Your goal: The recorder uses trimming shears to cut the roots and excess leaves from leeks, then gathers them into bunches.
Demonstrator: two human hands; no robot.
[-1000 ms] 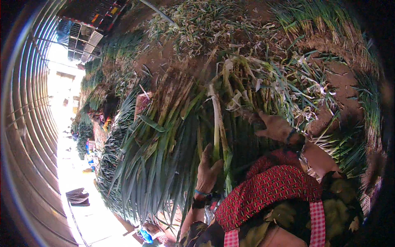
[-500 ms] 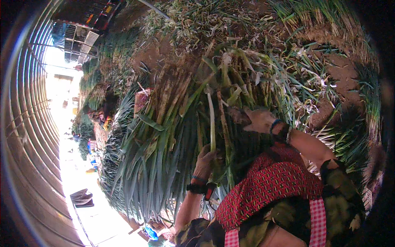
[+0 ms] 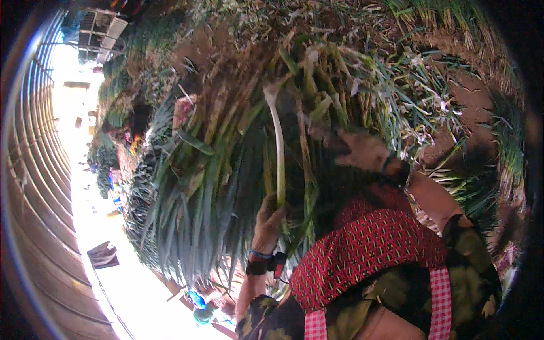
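A Welsh onion (image 3: 279,141) with a long white stem stands nearly upright in view, its roots at the top end. My left hand (image 3: 267,218), in a pale glove, is closed round its green lower part. To the right, my gloved right hand (image 3: 360,150) is over the onion heap, apart from the held stalk. Its fingers are dark and smeared, so whether they grip a leaf is hidden. Beneath both hands lies a big pile of unpeeled onions (image 3: 204,187), with soil-brown stems at the far end and green leaves toward me.
Peeled-off leaves and skins (image 3: 419,107) litter the brown soil beyond and to the right. More onion bundles (image 3: 470,34) lie at the far right. A curved ribbed wall (image 3: 45,226) runs along the left, beside a brightly lit strip holding a dark cloth (image 3: 103,255).
My left hand and the onion have shifted left, and the stalk's root end is now farther from my right hand. The whole view has also shifted slightly.
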